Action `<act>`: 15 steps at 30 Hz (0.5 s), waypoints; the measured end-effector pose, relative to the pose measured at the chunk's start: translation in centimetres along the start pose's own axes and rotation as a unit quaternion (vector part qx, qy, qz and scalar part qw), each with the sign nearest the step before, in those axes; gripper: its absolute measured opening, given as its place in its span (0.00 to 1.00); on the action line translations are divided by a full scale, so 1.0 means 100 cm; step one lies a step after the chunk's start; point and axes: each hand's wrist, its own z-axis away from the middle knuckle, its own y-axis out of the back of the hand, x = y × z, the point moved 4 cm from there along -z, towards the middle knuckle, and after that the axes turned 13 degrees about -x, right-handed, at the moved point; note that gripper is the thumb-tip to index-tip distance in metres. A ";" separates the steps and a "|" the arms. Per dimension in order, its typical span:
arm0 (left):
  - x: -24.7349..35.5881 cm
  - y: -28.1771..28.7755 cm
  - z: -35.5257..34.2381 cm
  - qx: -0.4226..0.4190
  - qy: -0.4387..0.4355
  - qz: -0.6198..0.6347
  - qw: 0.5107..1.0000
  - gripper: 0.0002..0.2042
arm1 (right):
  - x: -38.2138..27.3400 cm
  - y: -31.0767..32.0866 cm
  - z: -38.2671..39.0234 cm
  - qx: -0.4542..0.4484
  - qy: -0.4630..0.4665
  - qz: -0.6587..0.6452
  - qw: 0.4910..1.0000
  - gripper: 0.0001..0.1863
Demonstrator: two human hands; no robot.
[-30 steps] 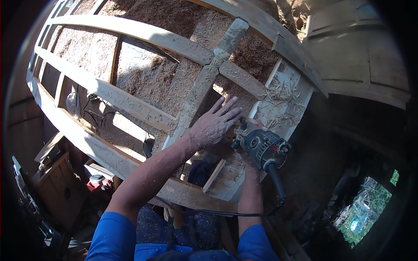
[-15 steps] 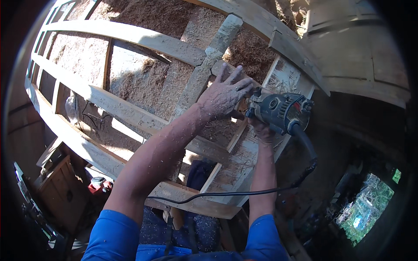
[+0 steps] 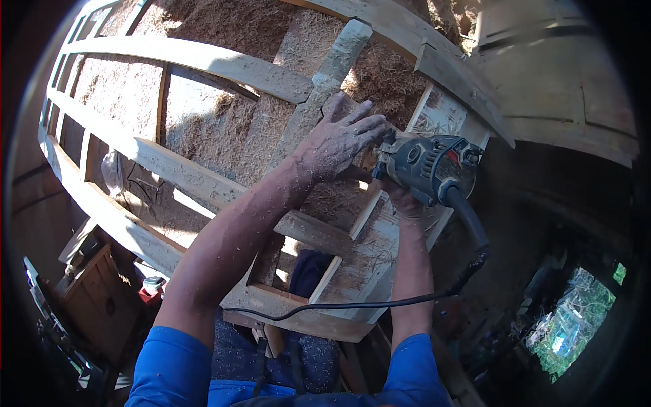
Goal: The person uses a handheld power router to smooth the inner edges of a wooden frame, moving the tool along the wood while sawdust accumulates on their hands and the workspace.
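Observation:
My right hand (image 3: 401,198) is wrapped round the underside of a dark corded router (image 3: 430,166); the tool hides most of its fingers. The router lies tilted on its side, with its cable end toward the right and its working end by my left hand. Dusted with wood shavings, my left hand (image 3: 339,144) has its fingers spread over a wooden rail of the frame, with the fingertips close to the router's front. Whether those fingertips touch the tool, I cannot tell. The cutter is hidden. Beneath both hands is the slatted wooden frame (image 3: 264,76).
The black power cable (image 3: 352,305) loops down from the router and runs left across the frame's near edge. Shavings (image 3: 217,115) cover the surface beneath the slats. A wooden cabinet (image 3: 102,292) and a red object (image 3: 150,293) stand at the lower left. Wood panels (image 3: 549,81) stand at the right.
The view has shifted slightly. My left hand and the router have moved a little to the left, and my right hand still holds the tool.

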 end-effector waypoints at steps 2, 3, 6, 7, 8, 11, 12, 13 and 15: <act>0.004 0.007 -0.002 -0.011 0.011 0.007 1.000 0.47 | 0.001 0.004 -0.002 0.035 0.004 0.088 0.995 0.30; 0.006 0.010 -0.004 -0.015 0.014 0.010 1.000 0.47 | 0.001 -0.002 0.003 0.025 0.014 0.098 0.995 0.31; 0.009 0.014 -0.007 -0.018 0.015 0.007 1.000 0.47 | 0.002 -0.002 0.009 0.032 -0.006 0.001 0.999 0.28; 0.011 0.015 -0.009 -0.017 0.011 -0.004 1.000 0.48 | 0.003 -0.002 0.011 0.037 -0.011 -0.016 0.999 0.27; 0.012 0.015 -0.009 -0.018 0.008 -0.016 1.000 0.48 | 0.004 -0.001 0.011 0.043 -0.016 -0.034 0.998 0.26; 0.012 0.014 -0.009 -0.013 0.007 -0.024 1.000 0.48 | 0.010 0.005 0.010 0.043 -0.017 -0.027 0.999 0.26; 0.012 0.014 -0.009 -0.010 0.007 -0.022 1.000 0.48 | 0.011 0.009 0.006 0.039 -0.026 -0.053 0.998 0.28; 0.012 0.013 -0.009 -0.017 0.009 -0.023 1.000 0.48 | 0.011 0.013 0.003 0.035 -0.034 -0.079 0.996 0.30; 0.015 0.017 -0.012 -0.027 0.007 -0.024 0.999 0.47 | 0.013 0.014 0.004 0.038 -0.055 -0.068 0.995 0.30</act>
